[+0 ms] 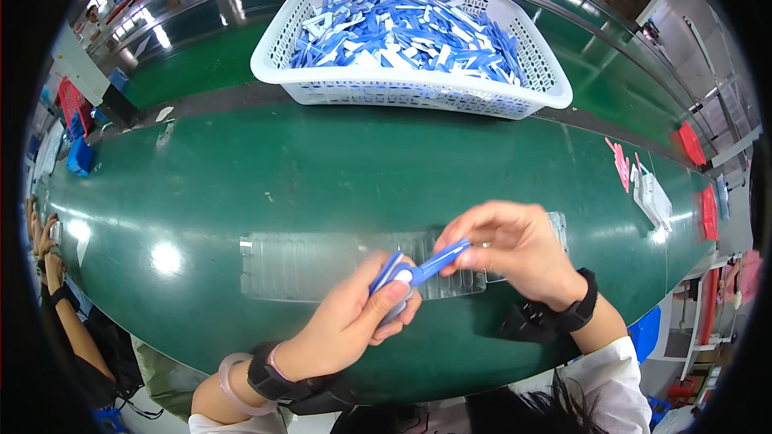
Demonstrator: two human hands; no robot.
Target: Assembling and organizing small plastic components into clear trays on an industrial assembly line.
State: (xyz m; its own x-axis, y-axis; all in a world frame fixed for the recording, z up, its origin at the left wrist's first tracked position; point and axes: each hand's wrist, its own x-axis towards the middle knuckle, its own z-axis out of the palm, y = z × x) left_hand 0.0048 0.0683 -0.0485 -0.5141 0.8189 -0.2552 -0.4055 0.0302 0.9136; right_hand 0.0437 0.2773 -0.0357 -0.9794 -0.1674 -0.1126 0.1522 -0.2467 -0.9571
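Note:
My left hand is closed round a few slim blue-and-white plastic pieces, which stand up between thumb and fingers. From that bunch a long blue plastic piece slants up to the right. My right hand has its thumb and fingers closed on the far end of this piece. Under both hands a clear ribbed plastic tray lies on the green table, partly covered by them. What exact kind the blue pieces are cannot be made out.
A white perforated basket heaped with blue-and-white pieces stands at the back. Pink sticks and a clear plastic packet lie at the right. Red bins line the right edge. Another person's arm shows at far left, near a blue bin.

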